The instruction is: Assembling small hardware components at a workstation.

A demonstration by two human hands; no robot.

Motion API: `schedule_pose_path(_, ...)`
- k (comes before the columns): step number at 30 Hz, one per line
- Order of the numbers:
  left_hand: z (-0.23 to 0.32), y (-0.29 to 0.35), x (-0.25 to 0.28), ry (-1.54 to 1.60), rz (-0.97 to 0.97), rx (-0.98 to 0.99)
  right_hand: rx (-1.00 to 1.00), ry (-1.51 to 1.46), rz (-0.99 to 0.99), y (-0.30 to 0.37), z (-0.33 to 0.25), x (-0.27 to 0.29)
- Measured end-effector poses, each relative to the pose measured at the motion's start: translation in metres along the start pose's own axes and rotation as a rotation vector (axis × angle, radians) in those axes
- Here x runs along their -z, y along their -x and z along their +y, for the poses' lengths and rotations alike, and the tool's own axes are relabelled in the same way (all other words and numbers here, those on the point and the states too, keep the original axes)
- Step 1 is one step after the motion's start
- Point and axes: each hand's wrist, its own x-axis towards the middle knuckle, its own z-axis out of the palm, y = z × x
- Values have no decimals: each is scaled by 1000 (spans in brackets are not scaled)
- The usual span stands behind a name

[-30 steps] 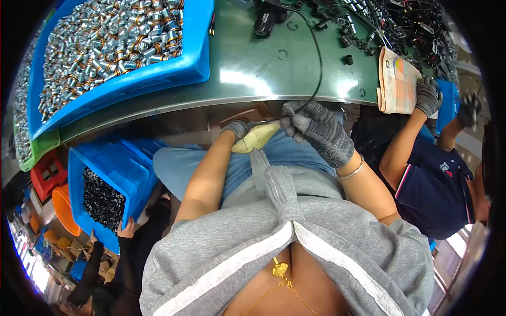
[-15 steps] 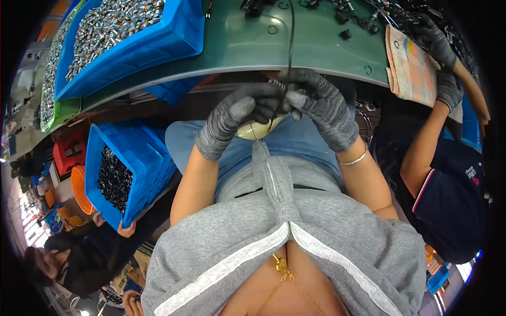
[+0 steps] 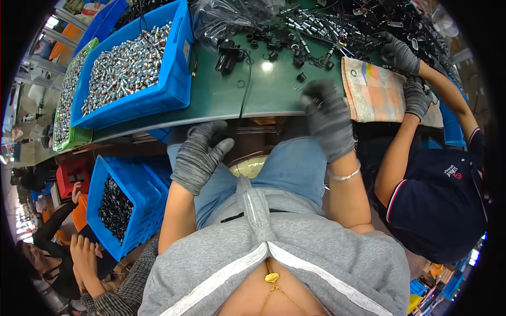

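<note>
Both of my hands wear grey-black knit gloves. My left hand (image 3: 202, 158) hovers over my lap by the table's near edge, its thumb apart from the fingers and nothing visible between them. My right hand (image 3: 330, 122) reaches over the edge of the green table (image 3: 211, 97). Motion blurs its fingers, so I cannot tell if they hold anything. Small black parts (image 3: 301, 77) lie just beyond that hand. Left of them rests a black device (image 3: 227, 57) with a thin cable (image 3: 246, 87) hanging toward the edge.
A blue bin (image 3: 179, 79) of small metal cylinders stands at left beside a green bin (image 3: 84, 134). Lower left, people are near a blue crate (image 3: 134, 221) of black parts. A co-worker's gloved hands (image 3: 416, 97) work at right by a folded cloth (image 3: 371, 89). Clear plastic bags (image 3: 226, 18) lie behind.
My hands were together at the table's edge around a small dark piece with a coil. They have separated, the right going outward over the table. The view takes in more of the tabletop.
</note>
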Motion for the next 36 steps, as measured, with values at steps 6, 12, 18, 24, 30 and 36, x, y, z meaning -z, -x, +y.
schedule_pose_path(6,44,-64,0,89,175,-110,-63,239,79,-103,44,27)
schedule_pose_path(12,34,-172,-11,-470,345,-231,-40,764,-76,-164,84,39)
schedule_pose_path(18,15,-191,-14,-397,205,-105,-220,982,-425,-197,49,28)
schedule_pose_path(24,-3,-182,-3,-73,369,-262,-61,753,-299,-202,84,38)
schedule_pose_path(30,-24,-177,-3,28,587,-649,-85,-236,162,-168,77,59)
schedule_pose_path(36,-15,-155,-12,-17,523,-569,-48,-1521,-34,-160,68,69)
